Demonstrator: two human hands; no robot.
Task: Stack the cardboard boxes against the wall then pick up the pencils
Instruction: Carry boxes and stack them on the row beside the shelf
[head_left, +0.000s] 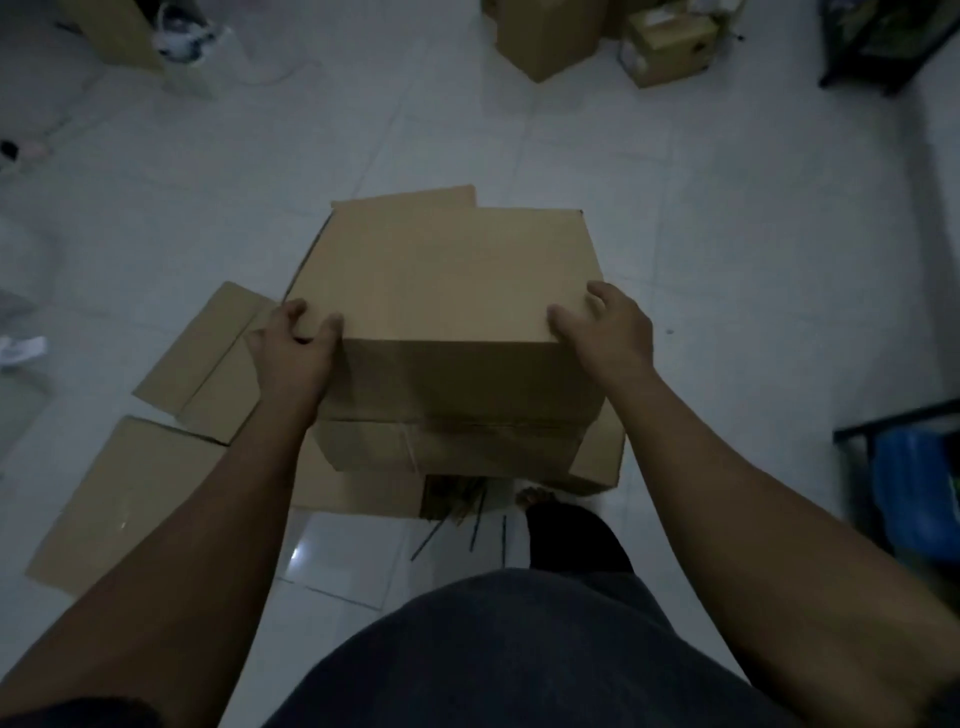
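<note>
A plain brown cardboard box (447, 291) fills the middle of the head view, above the white tiled floor. My left hand (293, 345) grips its near left corner, fingers curled over the top edge. My right hand (605, 325) grips the near right corner the same way. Below the box lie several dark pencils (475, 519) scattered on the tiles near my foot, partly hidden by the box. Flattened cardboard sheets (208, 364) lie on the floor to the left, and another piece of cardboard (597, 462) shows under the box's right side.
Closed cardboard boxes (550, 36) stand at the far top, with a taller one (124, 36) at the top left. A dark rack (878, 47) sits top right, and a dark frame with blue material (909, 488) at the right edge. White cables trail top left.
</note>
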